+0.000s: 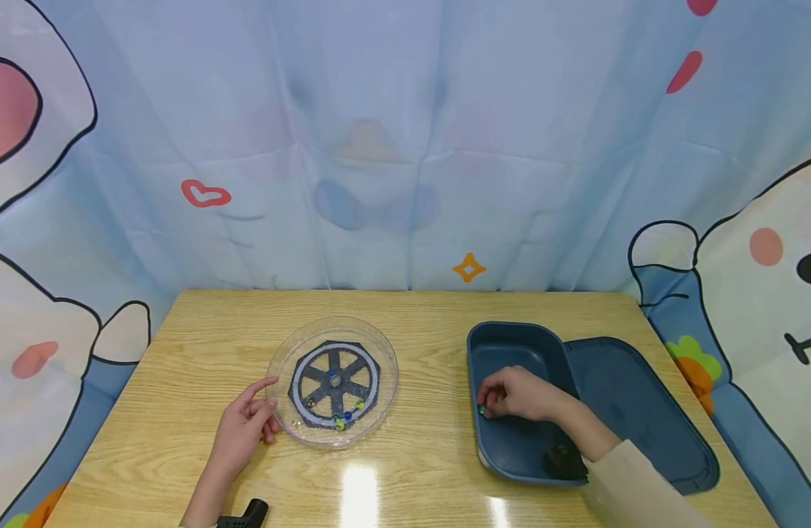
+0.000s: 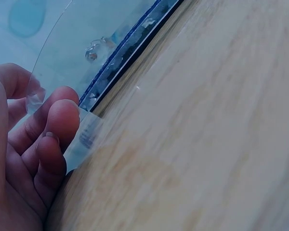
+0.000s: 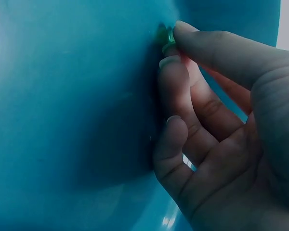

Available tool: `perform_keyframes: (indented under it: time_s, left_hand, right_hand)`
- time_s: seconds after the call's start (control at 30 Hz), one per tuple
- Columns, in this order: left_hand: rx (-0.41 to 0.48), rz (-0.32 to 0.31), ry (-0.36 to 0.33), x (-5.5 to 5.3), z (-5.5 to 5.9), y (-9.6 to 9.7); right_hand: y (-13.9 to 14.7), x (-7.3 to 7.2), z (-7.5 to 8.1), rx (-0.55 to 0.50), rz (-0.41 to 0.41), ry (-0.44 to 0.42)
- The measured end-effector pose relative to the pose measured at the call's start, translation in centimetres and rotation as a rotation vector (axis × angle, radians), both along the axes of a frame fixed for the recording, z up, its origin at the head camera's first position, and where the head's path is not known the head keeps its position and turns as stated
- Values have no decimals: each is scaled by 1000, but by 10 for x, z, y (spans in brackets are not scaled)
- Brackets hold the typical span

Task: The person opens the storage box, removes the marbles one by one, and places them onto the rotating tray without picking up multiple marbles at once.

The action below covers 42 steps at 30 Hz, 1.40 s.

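Across the wooden table [image 1: 432, 440], a wide strip of room separates the dark blue box [image 1: 520, 444] from the clear dish [image 1: 389, 367]. The left hand [image 1: 243, 425] pinches the dish's left rim; inside the box's left wall, the right hand [image 1: 524, 394] pinches a small green bead [image 1: 482, 410].

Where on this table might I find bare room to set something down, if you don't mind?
One bare patch of table runs between the round clear dish and the blue container; another lies left of the left hand. It is crowded on the right, where the blue lid lies beside the container and the right hand reaches in.
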<state>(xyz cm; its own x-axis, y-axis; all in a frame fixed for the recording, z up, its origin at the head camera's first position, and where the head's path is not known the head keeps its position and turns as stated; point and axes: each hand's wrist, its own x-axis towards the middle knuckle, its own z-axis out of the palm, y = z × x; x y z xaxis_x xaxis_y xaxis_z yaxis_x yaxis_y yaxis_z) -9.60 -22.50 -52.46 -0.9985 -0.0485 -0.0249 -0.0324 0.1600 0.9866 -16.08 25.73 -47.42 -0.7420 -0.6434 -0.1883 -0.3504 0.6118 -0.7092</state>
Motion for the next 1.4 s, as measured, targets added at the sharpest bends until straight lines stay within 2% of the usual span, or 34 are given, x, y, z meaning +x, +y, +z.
perform_keyframes:
  time_s: [0.33,0.73,1.13,1.4]
  left_hand:
    - [-22,5,8,-1,-2,0]
    - [-7,7,2,0,0,0]
    - [-18,4,19,-2,-2,0]
    - [-23,10,3,-1,-1,0]
  right_hand:
    - [1,0,-2,-5,12,1]
    - [-1,1,-1,-13,25,-12]
    - [-1,1,9,-3,-24,-16]
    - [2,-2,20,27,-49,54]
